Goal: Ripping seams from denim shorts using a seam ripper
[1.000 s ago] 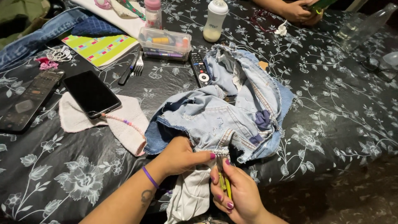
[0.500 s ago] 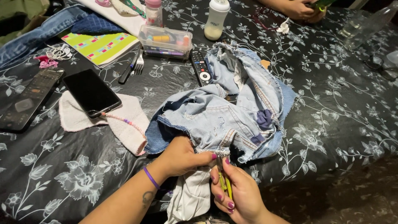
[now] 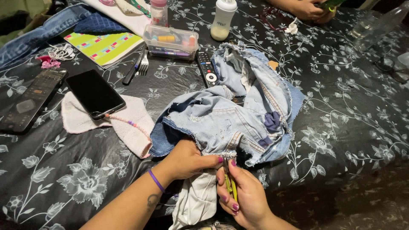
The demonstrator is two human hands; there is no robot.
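A crumpled light-blue denim garment [image 3: 238, 110] lies on a black tablecloth with a grey flower print [image 3: 349, 115]. My left hand [image 3: 187, 159] pinches the garment's lower hem, with a purple band on the wrist. My right hand [image 3: 243, 196] is closed around a slim yellow tool [image 3: 232, 187] whose tip meets the hem right beside the left fingers. A white pocket lining [image 3: 198, 200] hangs below the hem between my two hands.
To the left lie a black phone [image 3: 94, 93] on a pink cloth [image 3: 128, 127], a calculator [image 3: 30, 100], a remote [image 3: 207, 72], a fork and pen, a clear box of supplies [image 3: 170, 42], a baby bottle [image 3: 223, 19]. Another person's hands [image 3: 309, 8] rest at the far edge.
Both hands keep their hold at the hem, with only slight shifts of the fingers. The denim has barely moved.
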